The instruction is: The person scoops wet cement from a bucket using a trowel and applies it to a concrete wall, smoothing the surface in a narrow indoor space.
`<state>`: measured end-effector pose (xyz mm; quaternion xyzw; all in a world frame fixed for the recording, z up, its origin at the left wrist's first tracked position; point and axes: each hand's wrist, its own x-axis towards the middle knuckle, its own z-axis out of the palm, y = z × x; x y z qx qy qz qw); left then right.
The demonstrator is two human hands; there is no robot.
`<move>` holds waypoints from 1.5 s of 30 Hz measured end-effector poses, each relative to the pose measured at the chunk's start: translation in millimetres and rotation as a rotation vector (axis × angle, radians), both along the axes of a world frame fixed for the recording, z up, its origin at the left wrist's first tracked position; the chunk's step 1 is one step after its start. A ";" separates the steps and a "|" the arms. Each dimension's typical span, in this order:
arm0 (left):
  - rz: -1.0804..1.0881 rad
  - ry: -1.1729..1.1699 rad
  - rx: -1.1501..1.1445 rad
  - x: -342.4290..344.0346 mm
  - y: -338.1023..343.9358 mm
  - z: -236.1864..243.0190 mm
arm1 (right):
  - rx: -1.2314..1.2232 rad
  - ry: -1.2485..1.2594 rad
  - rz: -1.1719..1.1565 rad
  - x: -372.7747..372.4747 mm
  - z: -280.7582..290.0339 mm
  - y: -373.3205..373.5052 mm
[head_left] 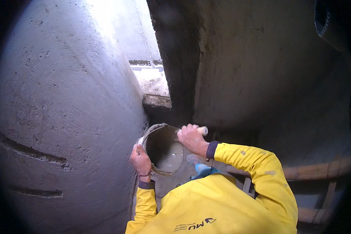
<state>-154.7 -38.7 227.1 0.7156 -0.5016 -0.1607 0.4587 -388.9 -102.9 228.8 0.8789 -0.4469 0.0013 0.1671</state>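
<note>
A round, mortar-crusted bucket (158, 137) is tilted toward me, with wet grey mix (171, 159) low inside it. My left hand (140, 160) grips its left rim, fingers curled over the edge. At the right rim, my right hand (191, 139) is closed around a tool with a pale, rounded handle (202, 131), whose end sticks out to the right of the fist. The tool's working end is hidden or too blurred to make out. Both of my arms are in yellow sleeves with dark cuffs.
A grey plastered wall (78, 105) with two horizontal slots (31, 153) rises close on the left. Beyond the bucket are a bright opening (150, 74) and a dark concrete edge (179, 50). Wooden poles (319, 170) lie at the right. My shoe (192, 158) shows beside the bucket.
</note>
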 end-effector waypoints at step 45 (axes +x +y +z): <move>0.814 0.192 -0.001 37.9 113.8 -108.7 | 0.945 -0.670 0.351 -126.3 275.8 -109.6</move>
